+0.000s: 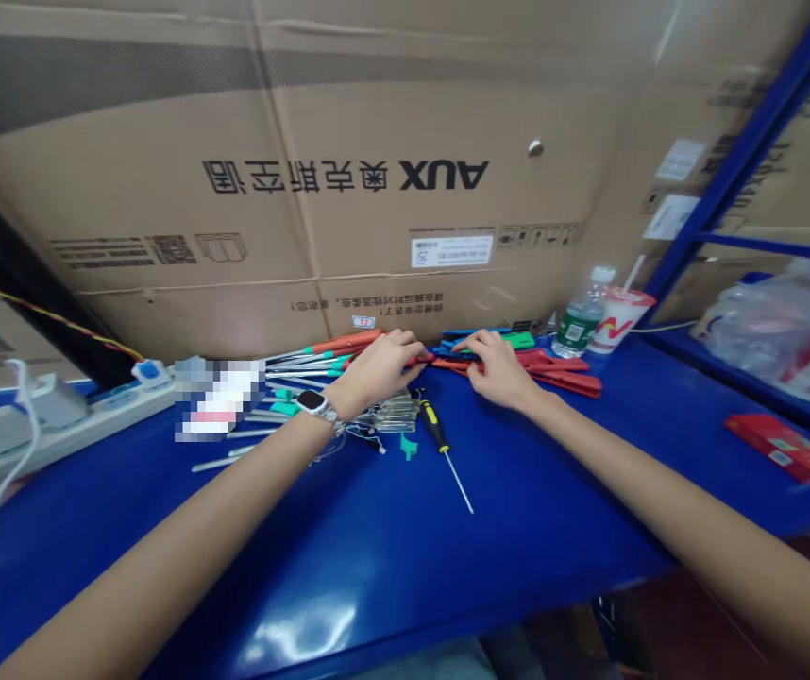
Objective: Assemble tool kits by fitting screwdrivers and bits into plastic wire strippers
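Observation:
My left hand (383, 366), with a watch on its wrist, is at the back of the blue table. Its fingers are curled over a small red plastic piece (420, 359), largely covered by them. Silver rods (306, 363) with red and green ends fan out to its left. My right hand (496, 366) lies over a pile of flat plastic casings, red (565, 373), blue and green (520, 341); its thumb and index finger are apart. Between and below the hands lie a black-and-yellow screwdriver (435, 430), clear small parts (396, 414) with thin wires, and a green clip (408, 446).
A large cardboard box (348, 94) stands upright behind the table (391, 567). At back right are a water bottle (578, 316) and a paper cup (617, 319) with a straw. A red box (787, 446) lies at right; a power strip (114, 406) with plugs runs along the left.

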Demonstrator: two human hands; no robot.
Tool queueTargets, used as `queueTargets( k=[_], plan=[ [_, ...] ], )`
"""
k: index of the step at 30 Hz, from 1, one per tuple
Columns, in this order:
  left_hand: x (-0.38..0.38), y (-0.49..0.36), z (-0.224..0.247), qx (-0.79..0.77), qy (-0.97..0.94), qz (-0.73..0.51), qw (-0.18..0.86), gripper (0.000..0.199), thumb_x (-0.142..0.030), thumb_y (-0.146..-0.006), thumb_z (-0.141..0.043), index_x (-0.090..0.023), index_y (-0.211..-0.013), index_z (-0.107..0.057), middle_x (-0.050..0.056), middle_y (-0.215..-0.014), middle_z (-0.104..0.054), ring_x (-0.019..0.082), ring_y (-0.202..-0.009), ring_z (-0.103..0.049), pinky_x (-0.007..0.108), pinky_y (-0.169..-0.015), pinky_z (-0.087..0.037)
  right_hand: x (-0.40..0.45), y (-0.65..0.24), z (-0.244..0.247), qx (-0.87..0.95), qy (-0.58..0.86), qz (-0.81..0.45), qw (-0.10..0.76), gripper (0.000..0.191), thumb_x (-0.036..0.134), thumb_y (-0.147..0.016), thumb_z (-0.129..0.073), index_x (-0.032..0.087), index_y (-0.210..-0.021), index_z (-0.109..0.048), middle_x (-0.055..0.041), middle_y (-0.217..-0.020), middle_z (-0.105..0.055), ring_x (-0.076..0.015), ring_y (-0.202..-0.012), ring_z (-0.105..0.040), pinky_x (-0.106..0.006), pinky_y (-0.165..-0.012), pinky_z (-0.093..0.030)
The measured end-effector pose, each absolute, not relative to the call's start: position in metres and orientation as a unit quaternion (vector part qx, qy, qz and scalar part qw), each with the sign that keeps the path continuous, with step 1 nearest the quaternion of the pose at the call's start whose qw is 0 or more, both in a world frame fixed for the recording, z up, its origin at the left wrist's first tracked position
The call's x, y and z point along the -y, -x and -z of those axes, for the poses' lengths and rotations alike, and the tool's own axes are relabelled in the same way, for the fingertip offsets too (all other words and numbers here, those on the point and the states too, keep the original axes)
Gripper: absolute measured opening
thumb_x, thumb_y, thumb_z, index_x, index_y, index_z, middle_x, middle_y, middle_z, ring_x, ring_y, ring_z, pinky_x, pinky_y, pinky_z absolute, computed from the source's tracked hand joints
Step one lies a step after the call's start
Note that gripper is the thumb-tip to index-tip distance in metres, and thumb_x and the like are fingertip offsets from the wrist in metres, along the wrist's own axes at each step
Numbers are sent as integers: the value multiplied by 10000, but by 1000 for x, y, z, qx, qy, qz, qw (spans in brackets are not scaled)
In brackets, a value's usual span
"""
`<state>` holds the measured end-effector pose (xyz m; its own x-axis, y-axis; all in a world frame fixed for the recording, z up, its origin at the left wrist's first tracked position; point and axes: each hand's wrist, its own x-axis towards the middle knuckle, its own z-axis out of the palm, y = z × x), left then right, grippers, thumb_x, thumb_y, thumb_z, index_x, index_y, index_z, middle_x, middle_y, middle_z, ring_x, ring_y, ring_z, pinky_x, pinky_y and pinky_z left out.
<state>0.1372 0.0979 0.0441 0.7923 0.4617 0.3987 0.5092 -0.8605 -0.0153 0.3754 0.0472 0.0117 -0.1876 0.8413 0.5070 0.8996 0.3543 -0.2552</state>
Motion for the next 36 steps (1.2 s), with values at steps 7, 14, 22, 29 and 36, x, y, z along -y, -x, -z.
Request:
queueTargets(
  k=[7,14,22,29,36],
  plan=[
    [-106,-230,-50,314,936,127,90,225,-249,-968,-623,-131,-1153,-674,144,-1148,-680,280,-1090,-639,358,-916,-515,-48,-434,-12,701,664,84,247,420,151,-854,-535,175,-1255,-657,-168,-1256,-646,-369,-1210,-540,-524,-957,-452],
    [-126,-251,-49,312,943,86,82,209,-220,-957,-627,-203,-1140,-726,102,-1062,-719,246,-973,-695,286,-801,-513,-62,-450,-4,703,662,38,258,431,160,-860,-543,205,-1281,-620,-151,-1303,-626,-346,-1240,-550,-523,-987,-456],
    [-136,-224,-40,262,947,177,62,263,-218,-1017,-527,-178,-1088,-777,96,-943,-647,213,-814,-679,298,-738,-510,-73,-454,-4,732,615,49,288,383,198,-872,-619,226,-1253,-650,-129,-1278,-662,-336,-1218,-585,-512,-979,-454],
    [-129,-158,-39,181,927,320,69,310,-250,-1058,-487,-154,-1188,-752,99,-977,-656,186,-803,-667,311,-742,-547,-78,-424,-18,792,510,74,328,223,242,-939,-595,231,-1136,-699,-93,-1197,-739,-303,-1154,-640,-500,-1013,-392],
    [-69,-72,-43,190,889,401,113,243,-241,-1046,-556,-228,-1222,-724,76,-1033,-684,156,-865,-681,279,-726,-566,-68,-364,-29,866,356,63,345,328,251,-982,-561,243,-1297,-650,-85,-1271,-718,-255,-1169,-640,-451,-1031,-390]
  ],
)
